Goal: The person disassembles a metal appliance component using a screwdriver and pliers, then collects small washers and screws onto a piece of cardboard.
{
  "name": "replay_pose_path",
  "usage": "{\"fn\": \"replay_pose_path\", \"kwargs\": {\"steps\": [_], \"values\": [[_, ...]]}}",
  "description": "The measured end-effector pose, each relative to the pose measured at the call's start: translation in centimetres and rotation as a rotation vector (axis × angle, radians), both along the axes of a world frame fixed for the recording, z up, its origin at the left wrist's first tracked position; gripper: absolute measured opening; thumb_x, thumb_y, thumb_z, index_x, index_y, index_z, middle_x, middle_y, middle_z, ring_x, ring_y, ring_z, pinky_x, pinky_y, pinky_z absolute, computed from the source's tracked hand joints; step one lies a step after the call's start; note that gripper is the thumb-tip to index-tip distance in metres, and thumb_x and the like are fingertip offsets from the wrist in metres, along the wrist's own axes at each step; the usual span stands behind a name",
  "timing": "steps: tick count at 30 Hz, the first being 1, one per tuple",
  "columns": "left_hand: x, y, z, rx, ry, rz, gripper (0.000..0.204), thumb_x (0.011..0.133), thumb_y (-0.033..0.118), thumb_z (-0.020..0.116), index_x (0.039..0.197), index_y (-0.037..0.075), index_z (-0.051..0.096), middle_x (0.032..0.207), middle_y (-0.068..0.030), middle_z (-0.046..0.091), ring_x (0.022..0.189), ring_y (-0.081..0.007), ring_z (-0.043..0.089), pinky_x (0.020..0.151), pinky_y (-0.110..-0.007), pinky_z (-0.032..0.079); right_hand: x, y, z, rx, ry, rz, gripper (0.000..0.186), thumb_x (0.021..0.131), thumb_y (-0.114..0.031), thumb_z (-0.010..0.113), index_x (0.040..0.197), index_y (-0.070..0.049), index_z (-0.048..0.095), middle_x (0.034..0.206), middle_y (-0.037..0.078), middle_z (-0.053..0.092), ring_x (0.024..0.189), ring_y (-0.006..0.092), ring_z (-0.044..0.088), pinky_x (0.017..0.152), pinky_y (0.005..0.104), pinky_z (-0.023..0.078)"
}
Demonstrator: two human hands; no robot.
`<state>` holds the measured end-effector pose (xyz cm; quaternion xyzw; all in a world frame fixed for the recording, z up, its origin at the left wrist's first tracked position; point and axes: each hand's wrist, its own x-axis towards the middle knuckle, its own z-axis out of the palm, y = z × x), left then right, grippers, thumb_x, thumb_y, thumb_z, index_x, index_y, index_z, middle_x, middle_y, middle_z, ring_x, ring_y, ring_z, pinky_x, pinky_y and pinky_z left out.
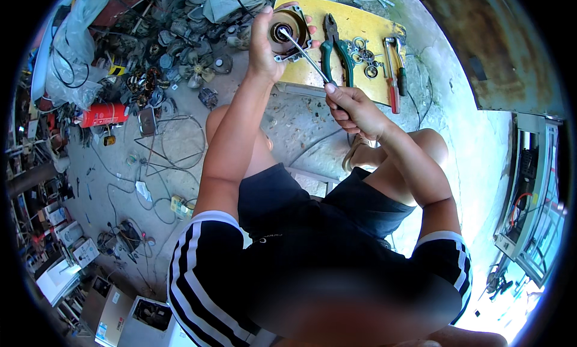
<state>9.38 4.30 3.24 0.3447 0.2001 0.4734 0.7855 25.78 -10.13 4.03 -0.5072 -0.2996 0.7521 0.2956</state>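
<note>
My left hand [264, 52] is wrapped around the edge of a round metal motor end cover [296, 25], holding it tilted over the yellow table's near left corner. In the cover's middle sits a dark ring-shaped seat, perhaps a bearing. My right hand [356, 109] is closed around a screwdriver [306, 57], whose handle is mostly hidden by the fingers. The long steel shaft slants up and left, and its tip reaches the ring in the cover. Just right of the cover, green-handled pliers [336, 52] lie with their jaws pointing away from me.
On the yellow table [360, 16] lie several small metal rings [365, 55], a red-handled tool [392, 82] and a dark-handled tool [401, 67]. Motor parts [192, 64] pile up at the far left. A red cylinder [103, 114] and loose cables [162, 146] are on the floor.
</note>
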Motion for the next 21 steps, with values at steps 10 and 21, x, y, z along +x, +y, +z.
{"fn": "replay_pose_path", "kwargs": {"steps": [10,21], "values": [[-0.3,-0.2,0.9,-0.007,0.079,0.038,0.054,0.094,0.045,0.04,0.122,0.001,0.054,0.106,-0.0208,0.064,0.097,-0.0334,0.066,0.084,-0.053,0.056,-1.2,-0.6,-0.7,0.156,-0.241,-0.063,0.044,0.097,-0.05,0.056,0.073,-0.014,0.044,0.056,-0.009,0.032,0.043,0.0026,0.025,0.038,0.0224,0.019],[-1.0,0.2,0.7,0.023,0.13,0.069,0.052,0.094,0.044,0.04,0.122,0.001,0.054,0.103,-0.0183,0.066,0.095,-0.0322,0.067,0.08,-0.051,0.059,-1.8,0.0,-2.6,0.355,-0.475,-0.088,0.041,0.095,-0.042,0.062,0.084,-0.002,0.062,0.06,-0.002,0.05,0.056,0.0074,0.046,0.052,0.0266,0.039]]}}
